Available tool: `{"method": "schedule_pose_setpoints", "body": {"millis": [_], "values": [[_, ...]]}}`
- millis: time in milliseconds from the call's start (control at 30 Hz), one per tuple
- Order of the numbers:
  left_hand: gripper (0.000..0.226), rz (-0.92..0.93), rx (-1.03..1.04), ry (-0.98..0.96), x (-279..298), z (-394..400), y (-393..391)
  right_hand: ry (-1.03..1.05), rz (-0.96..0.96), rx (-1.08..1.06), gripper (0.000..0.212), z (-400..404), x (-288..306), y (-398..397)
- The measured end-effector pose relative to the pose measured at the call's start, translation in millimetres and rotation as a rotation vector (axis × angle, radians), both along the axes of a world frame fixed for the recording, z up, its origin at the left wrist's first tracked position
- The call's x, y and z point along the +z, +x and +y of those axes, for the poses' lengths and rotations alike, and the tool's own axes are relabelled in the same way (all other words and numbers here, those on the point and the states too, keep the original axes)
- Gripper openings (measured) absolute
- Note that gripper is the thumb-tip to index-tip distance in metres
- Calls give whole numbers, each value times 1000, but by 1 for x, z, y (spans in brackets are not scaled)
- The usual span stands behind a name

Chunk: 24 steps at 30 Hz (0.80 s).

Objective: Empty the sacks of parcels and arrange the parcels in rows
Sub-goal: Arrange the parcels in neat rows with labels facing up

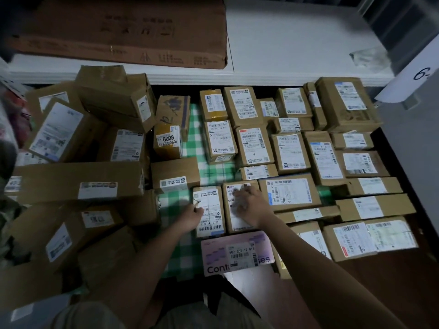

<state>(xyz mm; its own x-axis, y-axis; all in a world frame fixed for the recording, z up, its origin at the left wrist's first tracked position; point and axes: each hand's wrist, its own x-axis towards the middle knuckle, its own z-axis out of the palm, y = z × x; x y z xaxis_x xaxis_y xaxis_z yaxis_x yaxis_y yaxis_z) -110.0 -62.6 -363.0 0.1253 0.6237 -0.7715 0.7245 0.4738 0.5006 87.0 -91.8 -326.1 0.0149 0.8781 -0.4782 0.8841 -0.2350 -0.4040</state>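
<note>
1. While both arms reach forward over the floor, the left hand (pixel 193 216) sits at the left edge of a small upright box (pixel 209 211) with a white label; fingers curled in, seem to pinch a small dark bit at the label edge, cannot tell what it is
2. Right hand (pixel 249 205) lies palm down on the next brown box (pixel 240 207), fingers spread and fairly straight over its label, pressing, not wrapped round it
3. Those two boxes stand side by side, touching, on a green checked cloth (pixel 197 148)
4. Just near side of them lies a flat pink parcel (pixel 237 252), label facing up, print partly blurred
5. To the right: sorted parcels (pixel 292 153) in tidy rows, brown cartons packed close, labels up, running back to a white ledge (pixel 297 43)
6. To the left: unsorted heap of cartons (pixel 78 143), tilted and overlapping, one long carton (pixel 78 181) lying across the front
7. Small yellow-taped box marked 6008 (pixel 167 141) stands at the heap's right edge, beside a bare strip of cloth
8. Big flat brown carton (pixel 123 32) rests on the ledge at the back left
9. White tag reading 6- (pixel 420 74) at the far right
10. Scene dim, most label text unreadable, no sack told apart for sure
</note>
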Motion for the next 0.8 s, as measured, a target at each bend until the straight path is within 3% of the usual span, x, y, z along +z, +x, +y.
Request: {"method": "schedule_pose_setpoints", "body": {"millis": [267,433,600,700,800], "values": [[25,29,-171,-10,9,3,-20,-49,-176,67,47,14,6,-12],[25,4,-123,118,47,10,-36,114,-235,242,46,46,14,-40],[24,-75,-63,239,81,16,-60,186,-178,453,77,92,13,-80],[25,-125,1,255,89,18,-67,103,-205,511,99,118,1,-93],[31,-130,64,250,88,19,-74,45,-242,545,107,136,-13,-97]]}}
